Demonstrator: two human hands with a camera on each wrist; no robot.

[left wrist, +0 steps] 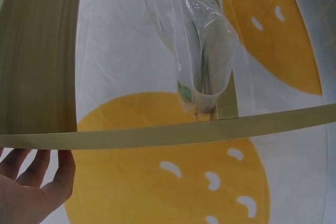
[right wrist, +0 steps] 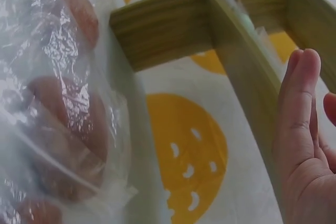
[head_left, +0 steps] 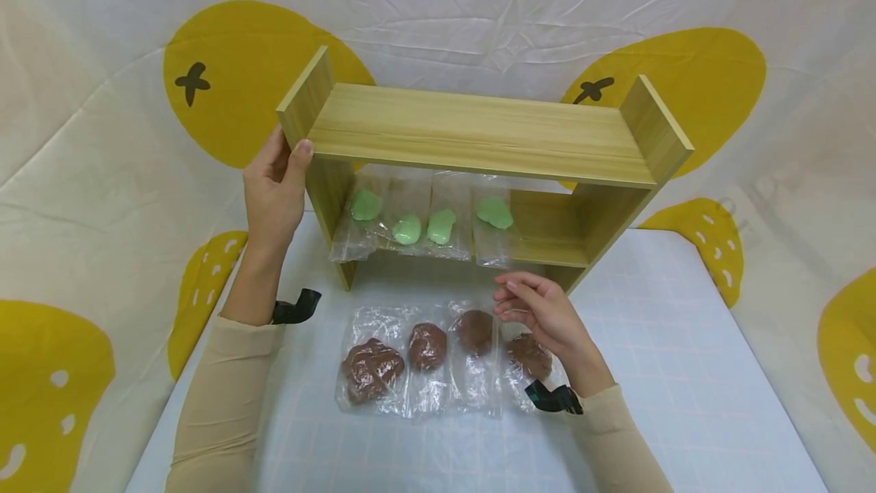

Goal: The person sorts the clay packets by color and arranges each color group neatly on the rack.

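Observation:
At the upper left of a wooden shelf [head_left: 479, 128], my left hand [head_left: 277, 181] grips the side panel, thumb on the front edge and fingers round the outer side. Several clear bags with light green lumps [head_left: 440, 227] lie side by side on the middle board, their ends hanging over its front edge. My right hand [head_left: 541, 310] hovers with loosely bent fingers and nothing in them, just in front of the shelf. Below it, a bag with a brown lump [head_left: 529, 357] is partly hidden. More bagged brown lumps [head_left: 427, 347] lie in a row to its left.
The shelf stands on a table with a pale checked cloth [head_left: 671, 371]. Behind it hangs a white curtain [head_left: 472, 14] with large yellow shapes. The right part of the middle board [head_left: 547, 249] is bare. A black wrist mount [head_left: 296, 306] sits at my left wrist.

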